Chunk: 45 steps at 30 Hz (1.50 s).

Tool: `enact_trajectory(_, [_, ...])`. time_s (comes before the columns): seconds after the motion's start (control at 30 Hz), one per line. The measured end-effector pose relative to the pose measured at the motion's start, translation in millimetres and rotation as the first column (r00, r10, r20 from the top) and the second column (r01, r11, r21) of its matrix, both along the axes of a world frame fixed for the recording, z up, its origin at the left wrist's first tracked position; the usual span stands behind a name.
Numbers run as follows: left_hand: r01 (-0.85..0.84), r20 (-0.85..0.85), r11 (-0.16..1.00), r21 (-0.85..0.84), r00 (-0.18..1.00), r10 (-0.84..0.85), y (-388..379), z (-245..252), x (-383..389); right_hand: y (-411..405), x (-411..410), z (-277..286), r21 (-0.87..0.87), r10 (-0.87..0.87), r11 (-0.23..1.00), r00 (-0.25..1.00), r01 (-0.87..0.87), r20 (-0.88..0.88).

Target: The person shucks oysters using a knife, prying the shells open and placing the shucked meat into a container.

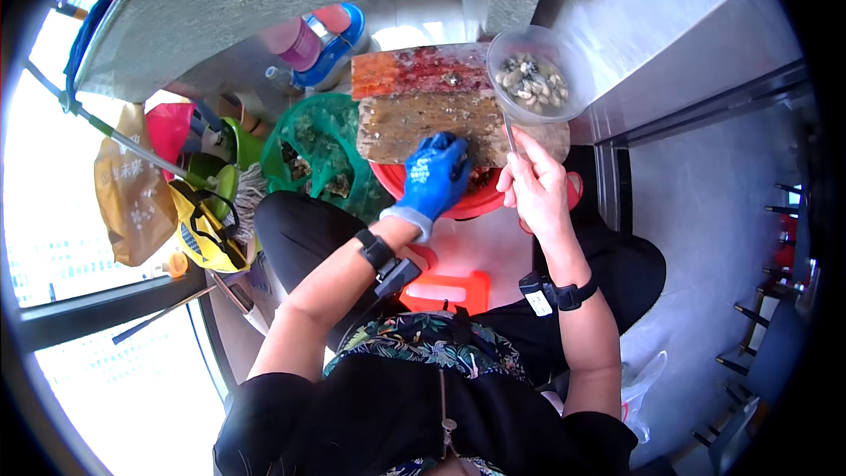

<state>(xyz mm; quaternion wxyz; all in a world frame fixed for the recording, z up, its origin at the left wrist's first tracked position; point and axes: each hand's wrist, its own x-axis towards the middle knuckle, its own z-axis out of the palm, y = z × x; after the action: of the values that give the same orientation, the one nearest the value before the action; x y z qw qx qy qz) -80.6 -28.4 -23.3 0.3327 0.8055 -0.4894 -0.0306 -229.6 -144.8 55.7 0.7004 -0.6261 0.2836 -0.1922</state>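
A blue rubber-coated glove covers my left hand (435, 175), which rests at the near edge of a worn wooden board (423, 120). Its fingers curl down, and whatever may lie under them is hidden. My bare right hand (537, 178) holds a slim metal tool (509, 132) upright, its tip close to a clear plastic tub (578, 73). Shucked shellfish meat (534, 84) lies in liquid inside the tub, at the board's right end. Below the board, a red basin (390, 178) shows, with dark pieces (481, 178) in it.
On the left, a green mesh bag (310, 119) holds rough shells (338, 184). A small shell piece (451, 78) lies on the board's red-stained far part. A grey stone slab (317, 6) overhangs the far side. A mop (248, 198) and bags stand left; a wall (687, 46) rises right.
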Motion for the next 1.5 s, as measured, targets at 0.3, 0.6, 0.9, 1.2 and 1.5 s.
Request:
enact_trajectory(0.3, [0.057,-0.193,0.986,-0.158,0.977,-0.087,31.5,2.7,-31.0,17.6,11.9,-8.7,0.057,0.077,0.996,0.997,-0.075,-0.028])
enact_trajectory(0.6, [-0.482,-0.168,0.851,-0.210,0.875,0.454,126.9,2.2,133.3,31.2,35.8,-12.5,0.068,0.113,0.992,0.992,-0.109,-0.058])
enact_trajectory(0.9, [-0.209,-0.086,0.595,0.776,0.900,0.428,171.5,-76.9,156.9,45.2,52.1,-17.8,0.005,0.193,0.981,0.972,-0.194,-0.137])
enact_trajectory(1.2, [-0.292,-0.028,0.559,0.776,0.869,0.494,188.0,-106.9,176.5,46.0,50.4,-14.6,-0.010,0.210,0.977,0.963,-0.215,-0.166])
enact_trajectory(1.5, [-0.345,-0.991,0.939,-0.014,0.127,0.032,140.0,53.8,131.9,54.7,46.0,-8.3,-0.273,0.206,0.930,0.964,-0.246,-0.167])
